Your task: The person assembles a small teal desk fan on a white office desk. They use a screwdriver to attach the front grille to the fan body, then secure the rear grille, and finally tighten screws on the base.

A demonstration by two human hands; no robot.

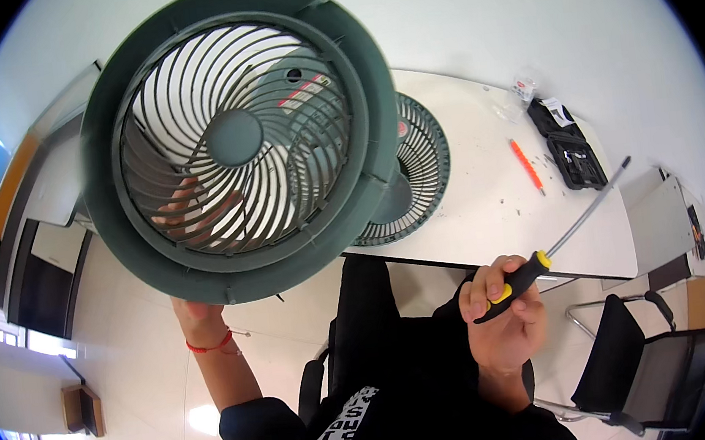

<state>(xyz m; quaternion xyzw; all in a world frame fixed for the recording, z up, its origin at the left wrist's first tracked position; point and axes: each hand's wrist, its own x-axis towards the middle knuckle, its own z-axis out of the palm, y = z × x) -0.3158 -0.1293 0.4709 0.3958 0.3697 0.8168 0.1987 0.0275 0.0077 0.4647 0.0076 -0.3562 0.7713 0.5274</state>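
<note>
The step in hand appears to be handling the dark green fan housing (236, 138) with a tool at the ready: it is held up close to the camera, over the left side of the white surface (471, 175), its spiral slats facing the wearer. Using the screwdriver (545, 259) on it would call for bringing the tip across to the housing — now well apart — while the other side stays steady. Of the hands, the left hand (199, 216) grasps the housing from behind and below, fingers visible through the slats, though its exact grip is partly hidden; that forearm rises from the lower edge, a red cord (210, 344) round the wrist. The right hand (504, 316) is closed round the black-and-yellow handle, palm turned up, the shaft slanting up and to the right, touching no screw. A second round grille (428, 166) lies on the surface, partly behind the housing, with an open tool case (571, 152) farther right.
</note>
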